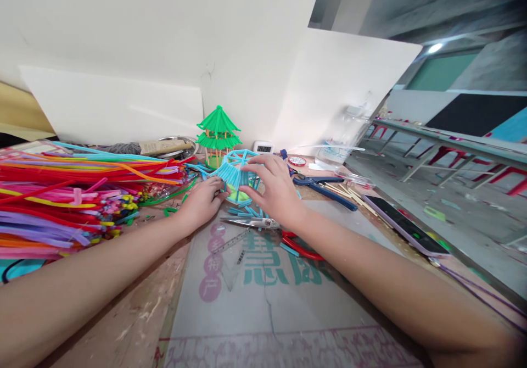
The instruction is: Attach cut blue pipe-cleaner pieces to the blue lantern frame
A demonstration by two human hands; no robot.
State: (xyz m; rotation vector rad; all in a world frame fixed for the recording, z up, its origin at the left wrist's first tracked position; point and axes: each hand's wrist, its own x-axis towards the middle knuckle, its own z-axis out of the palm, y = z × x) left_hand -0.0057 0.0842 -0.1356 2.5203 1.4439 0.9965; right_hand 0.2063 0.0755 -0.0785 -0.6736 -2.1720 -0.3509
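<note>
A light-blue frame built of pipe cleaners, with a slatted side and an open ring on top, stands at the back of the mat. My left hand has its fingers closed on the frame's lower left edge. Curved around the right side is my right hand, thumb low and fingers at the upper rim; the exact contact is partly hidden. Light green shows inside the base. Cut blue pieces lie in front, beside red-handled scissors under my right wrist. Behind stands a green pagoda model.
Bundles of coloured pipe cleaners fill the left. Blue-handled pliers, thin wooden sticks and a phone lie on the right. A small digital clock and a clear plastic bottle stand by the white wall.
</note>
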